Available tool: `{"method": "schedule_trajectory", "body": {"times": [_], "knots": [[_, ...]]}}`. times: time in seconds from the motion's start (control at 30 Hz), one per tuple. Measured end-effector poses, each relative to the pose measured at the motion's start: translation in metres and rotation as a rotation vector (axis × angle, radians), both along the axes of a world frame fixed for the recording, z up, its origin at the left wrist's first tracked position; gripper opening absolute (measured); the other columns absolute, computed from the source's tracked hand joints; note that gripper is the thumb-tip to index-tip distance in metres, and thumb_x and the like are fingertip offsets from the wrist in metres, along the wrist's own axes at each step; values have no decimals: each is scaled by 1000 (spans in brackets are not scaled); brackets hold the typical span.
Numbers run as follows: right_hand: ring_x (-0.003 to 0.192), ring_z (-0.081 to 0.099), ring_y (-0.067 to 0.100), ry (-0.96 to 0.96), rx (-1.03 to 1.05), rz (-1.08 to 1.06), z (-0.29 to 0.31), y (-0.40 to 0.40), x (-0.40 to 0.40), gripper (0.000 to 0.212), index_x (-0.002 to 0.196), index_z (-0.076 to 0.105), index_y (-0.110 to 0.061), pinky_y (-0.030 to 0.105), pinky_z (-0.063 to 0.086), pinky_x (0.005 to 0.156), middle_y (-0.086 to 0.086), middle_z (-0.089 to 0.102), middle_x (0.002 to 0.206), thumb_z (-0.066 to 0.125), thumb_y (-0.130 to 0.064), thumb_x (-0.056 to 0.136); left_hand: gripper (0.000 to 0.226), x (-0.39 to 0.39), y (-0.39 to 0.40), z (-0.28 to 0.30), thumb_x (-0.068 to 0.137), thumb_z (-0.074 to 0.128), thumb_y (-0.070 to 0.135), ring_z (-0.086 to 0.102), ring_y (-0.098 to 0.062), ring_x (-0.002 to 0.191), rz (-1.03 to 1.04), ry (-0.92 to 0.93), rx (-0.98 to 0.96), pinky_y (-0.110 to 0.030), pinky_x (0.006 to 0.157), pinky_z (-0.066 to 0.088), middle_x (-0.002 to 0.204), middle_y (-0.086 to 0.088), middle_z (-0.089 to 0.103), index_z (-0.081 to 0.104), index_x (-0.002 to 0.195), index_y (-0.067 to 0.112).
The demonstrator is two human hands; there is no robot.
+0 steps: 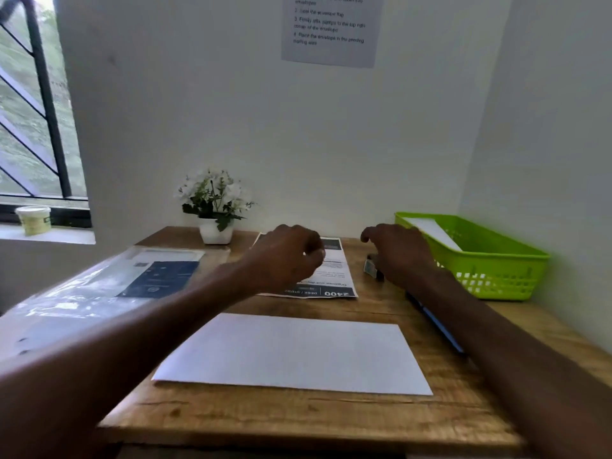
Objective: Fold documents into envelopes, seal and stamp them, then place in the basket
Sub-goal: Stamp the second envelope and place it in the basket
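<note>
A white envelope (294, 354) lies flat on the near middle of the wooden desk (298, 422). Behind it is a printed document (334, 276) with dark header bands. My left hand (286, 256) hovers over that document with its fingers curled in, and nothing shows in it. To the right, my right hand (399, 253) hangs over the desk with loosely bent fingers, just beside a small dark item with a label (371, 268). At the back right stands a green basket (496, 276) with a white envelope (433, 231) inside it.
A clear plastic sleeve (109, 286) holding printed sheets covers the desk's left side. A potted white-flowered plant (215, 210) stands at the back by the wall. A blue pen (437, 323) lies under my right forearm. An instruction sheet (331, 28) hangs on the wall.
</note>
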State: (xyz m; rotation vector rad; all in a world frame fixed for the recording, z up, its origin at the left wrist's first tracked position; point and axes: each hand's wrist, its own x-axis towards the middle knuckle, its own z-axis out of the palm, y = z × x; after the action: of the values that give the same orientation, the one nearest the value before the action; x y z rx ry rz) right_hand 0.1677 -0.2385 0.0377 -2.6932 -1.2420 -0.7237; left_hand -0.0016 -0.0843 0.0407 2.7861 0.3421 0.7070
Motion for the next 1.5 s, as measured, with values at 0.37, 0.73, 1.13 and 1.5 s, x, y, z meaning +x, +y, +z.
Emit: {"method": "schedule_trajectory", "body": {"times": [0.37,0.73,1.13,1.5], "knots": [[114,53,31,-16,-21,1,-9,6,17,49,104,71,-13,42,51,86,10,55,116,63,-60,90,24,51,36,-36,94,61,41,64,-12,106,-20,-112,-7,-29,89,47,108,12,71,72,112,30],[108,57,28,41,119,87,-14,2,17,22,94,75,-18,46,53,86,2,59,117,72,-37,86,20,47,34,-40,95,64,26,65,-14,101,-21,-172,-139,-27,86,46,106,4,74,76,110,23],[109,56,17,171,393,476,-9,16,5,7,90,75,-27,44,49,90,-14,61,122,73,-22,86,39,50,33,-31,108,48,43,69,-12,100,-139,-268,-722,-33,82,53,100,6,78,78,109,19],[113,59,18,248,483,598,-10,18,-1,7,89,74,-30,43,48,95,-10,61,116,73,-28,82,24,49,39,-31,99,67,28,70,-26,115,-326,-283,-966,-40,88,58,112,-4,78,74,121,20]]}}
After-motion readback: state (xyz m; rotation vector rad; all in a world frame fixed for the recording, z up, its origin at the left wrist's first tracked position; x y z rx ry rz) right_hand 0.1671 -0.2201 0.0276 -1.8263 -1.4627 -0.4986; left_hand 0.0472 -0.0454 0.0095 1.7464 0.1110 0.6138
